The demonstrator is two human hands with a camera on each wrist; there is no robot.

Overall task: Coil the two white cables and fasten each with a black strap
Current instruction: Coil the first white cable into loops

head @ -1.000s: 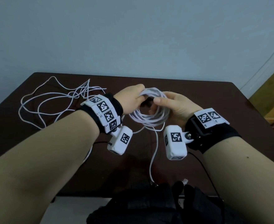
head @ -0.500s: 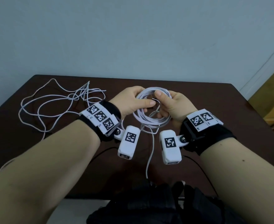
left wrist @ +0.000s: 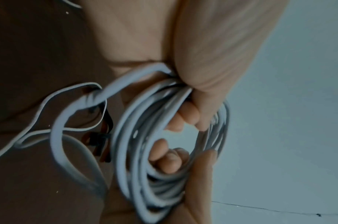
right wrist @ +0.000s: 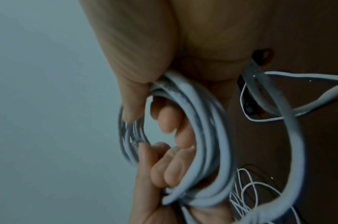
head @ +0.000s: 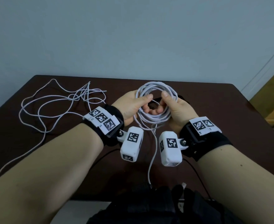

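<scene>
The coiled white cable (head: 155, 101) is being held upright above the dark table (head: 230, 110), its ring of several turns facing the person and its loops bunched between the two hands. The left hand (head: 131, 105) is gripping the left side of the coil, thumb lying across the front of the strands and fingers curling round from behind, with fingertips showing through the middle of the ring. The right hand (head: 176, 109) is gripping the right side in the same manner, thumb pressing on the front and fingers wrapping through the centre; the wrist views are showing both sets of fingers (right wrist: 164, 118) closing around the bundle. A loose tail (head: 152, 157) of this cable is hanging from the bottom of the coil toward the near edge of the table. A black strap (left wrist: 101, 136) is lying on the table beneath the hands, seen in the left wrist view. The second white cable (head: 57, 104) is sprawling uncoiled in loose loops on the left part of the table, well apart from the coil, with one strand trailing toward the near left corner.
</scene>
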